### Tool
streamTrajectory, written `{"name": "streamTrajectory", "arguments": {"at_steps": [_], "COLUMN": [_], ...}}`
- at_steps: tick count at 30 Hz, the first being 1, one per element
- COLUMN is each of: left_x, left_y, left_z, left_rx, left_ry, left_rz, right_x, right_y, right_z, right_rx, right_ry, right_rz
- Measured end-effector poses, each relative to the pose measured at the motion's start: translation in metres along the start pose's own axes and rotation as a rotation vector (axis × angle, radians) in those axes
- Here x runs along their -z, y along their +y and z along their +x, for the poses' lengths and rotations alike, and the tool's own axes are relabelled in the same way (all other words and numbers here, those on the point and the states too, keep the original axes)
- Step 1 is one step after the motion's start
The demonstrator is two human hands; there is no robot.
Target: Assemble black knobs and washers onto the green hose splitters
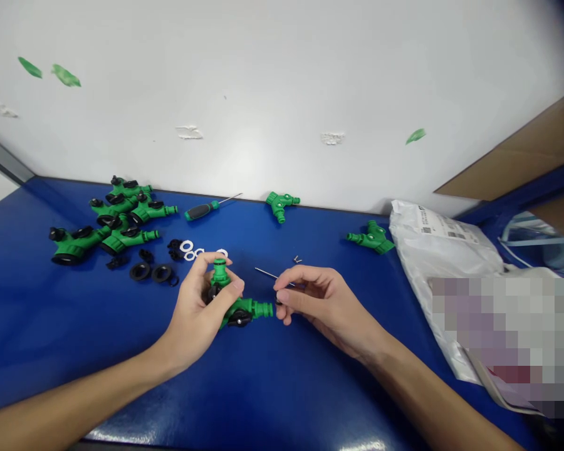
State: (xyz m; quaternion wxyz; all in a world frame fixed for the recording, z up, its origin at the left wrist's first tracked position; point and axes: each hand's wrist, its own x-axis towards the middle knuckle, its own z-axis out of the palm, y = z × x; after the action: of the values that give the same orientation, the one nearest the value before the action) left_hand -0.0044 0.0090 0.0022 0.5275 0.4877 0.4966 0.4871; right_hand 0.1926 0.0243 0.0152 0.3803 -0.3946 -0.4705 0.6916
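Observation:
My left hand (200, 310) is wrapped round a green Y-shaped hose splitter (251, 308) with black valve knobs. One green outlet points up between its thumb and fingers, and the other points right. Close to the tip of that right outlet, my right hand (317, 300) pinches a small black rubber ring (278, 300) between thumb and fingertips. The ring appears just apart from the outlet. A thin metal shaft (267, 273) runs behind the right hand's fingers; its other end is hidden, and I cannot tell whether the hand holds it.
Several green splitters (131, 238) cluster at the left, beside black rings (140, 270), small black parts and white washers (187, 246). A screwdriver (202, 210) lies behind. Two splitter bodies (282, 203) rest along the wall. Tiny screws (297, 259) and a plastic bag (432, 244) are rightward.

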Motion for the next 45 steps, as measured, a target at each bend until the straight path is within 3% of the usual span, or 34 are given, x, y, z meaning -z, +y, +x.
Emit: {"name": "streamTrajectory", "arguments": {"at_steps": [11, 16, 20, 25, 31, 45], "left_x": [-0.004, -0.005, -0.006, -0.009, -0.008, -0.004], "left_y": [-0.006, -0.005, 0.001, 0.008, 0.012, 0.013], "left_z": [-0.004, -0.003, -0.002, -0.002, -0.003, -0.005], "left_rx": [-0.022, 0.094, 0.256, 0.307, 0.329, 0.350], "left_ry": [0.090, 0.108, 0.111, 0.006, -0.079, -0.220], "left_rz": [-0.101, -0.178, -0.286, -0.445, -0.498, -0.569], "right_x": [-0.018, -0.021, -0.015, -0.008, -0.005, -0.004], "right_y": [0.016, 0.024, 0.026, 0.024, 0.022, 0.014], "right_z": [0.001, -0.002, 0.000, 0.005, 0.002, -0.006], "right_rx": [0.118, 0.304, 0.571, 0.798, 0.896, 0.904], "right_ry": [0.191, 0.279, 0.208, 0.120, 0.037, -0.088], "right_rz": [-0.194, -0.442, -0.605, -0.683, -0.707, -0.884]}}
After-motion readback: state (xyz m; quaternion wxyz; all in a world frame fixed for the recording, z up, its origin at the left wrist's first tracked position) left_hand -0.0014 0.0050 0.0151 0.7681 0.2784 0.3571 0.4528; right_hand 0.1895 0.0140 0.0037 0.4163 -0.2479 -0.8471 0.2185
